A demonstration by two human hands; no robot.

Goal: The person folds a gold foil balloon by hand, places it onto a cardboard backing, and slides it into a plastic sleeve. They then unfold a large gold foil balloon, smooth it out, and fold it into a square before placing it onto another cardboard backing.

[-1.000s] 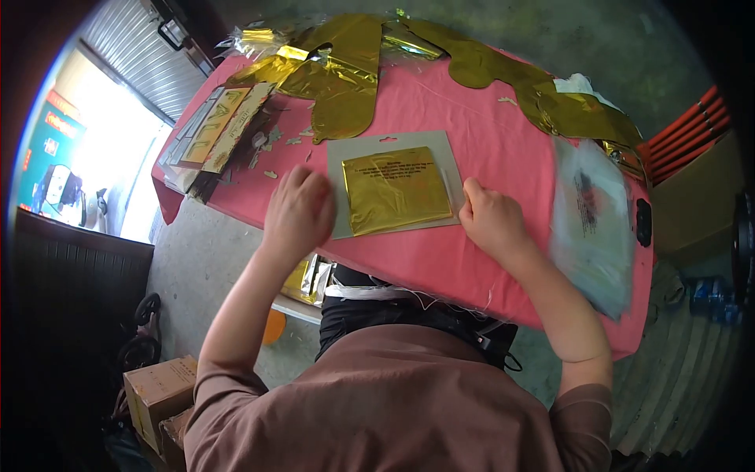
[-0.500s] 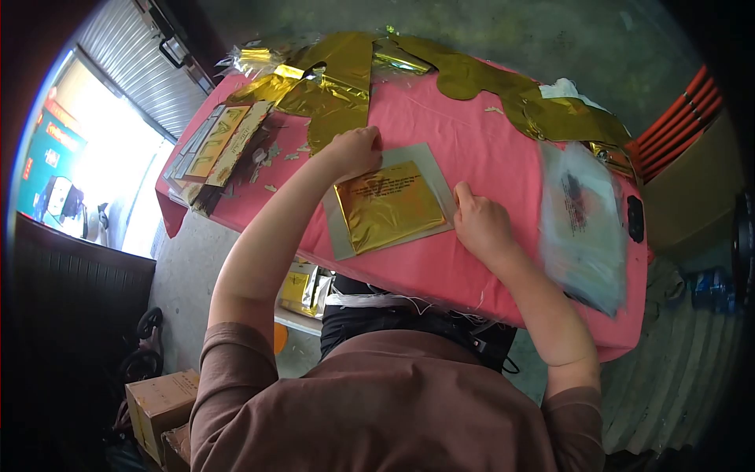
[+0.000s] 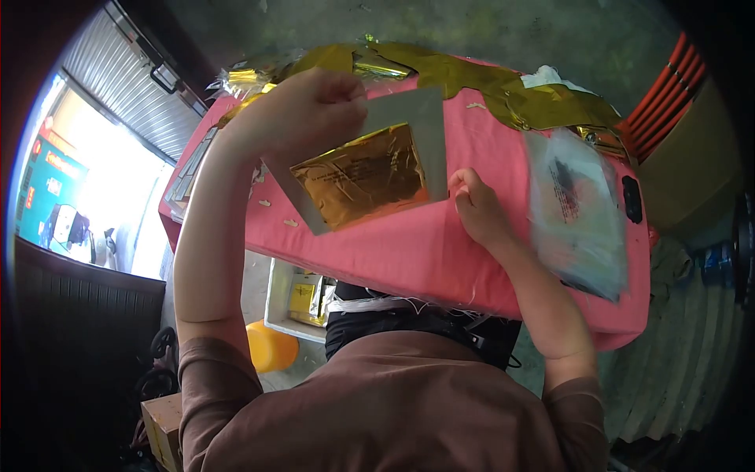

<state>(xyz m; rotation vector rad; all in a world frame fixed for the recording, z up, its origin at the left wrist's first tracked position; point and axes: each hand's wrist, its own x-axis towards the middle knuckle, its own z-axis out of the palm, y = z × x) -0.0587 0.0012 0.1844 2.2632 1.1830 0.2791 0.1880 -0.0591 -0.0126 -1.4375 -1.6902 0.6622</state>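
A clear plastic bag (image 3: 393, 106) with a folded gold foil sheet (image 3: 366, 177) inside hangs tilted above the pink-covered table (image 3: 377, 252). My left hand (image 3: 334, 98) is closed on the bag's upper left part. Dark print shows on the foil's face. At the bag's lower right corner is my right hand (image 3: 472, 197), its fingers curled together; whether they pinch the bag's edge is too small to tell.
A stack of clear bags (image 3: 578, 212) lies at the table's right, beside a black object (image 3: 631, 199). Gold foil (image 3: 472, 79) runs along the far edge. Below the near edge are a white box (image 3: 275, 303) and a yellow stool (image 3: 271, 346).
My left hand has risen and moved left, lifting the bag with the gold foil off the table and tilting it. My right hand has shifted only slightly.
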